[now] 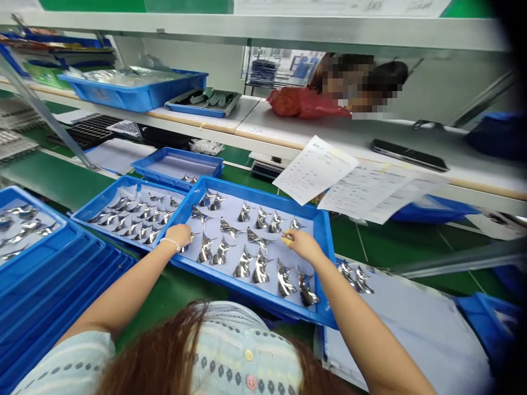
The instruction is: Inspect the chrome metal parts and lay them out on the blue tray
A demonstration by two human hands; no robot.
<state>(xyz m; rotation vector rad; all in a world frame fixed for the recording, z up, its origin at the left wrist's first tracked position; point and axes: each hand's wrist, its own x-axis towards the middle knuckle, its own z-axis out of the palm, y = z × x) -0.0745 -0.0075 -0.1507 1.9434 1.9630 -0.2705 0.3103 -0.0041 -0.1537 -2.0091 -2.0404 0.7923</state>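
Right hand (303,245), fingers (290,236) pinched on small yellow tab (285,240), left hand (178,236) over shiny curved metal piece (186,247), grip unclear, blue tray (247,190) beneath

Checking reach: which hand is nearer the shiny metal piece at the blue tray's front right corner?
Right hand, pinching a yellow item: close behind the shiny metal piece, not touching it. Left hand: far off, across the blue tray.

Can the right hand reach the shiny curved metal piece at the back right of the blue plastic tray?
Probably yes: the right hand sits just below that metal piece, with nothing standing between them.
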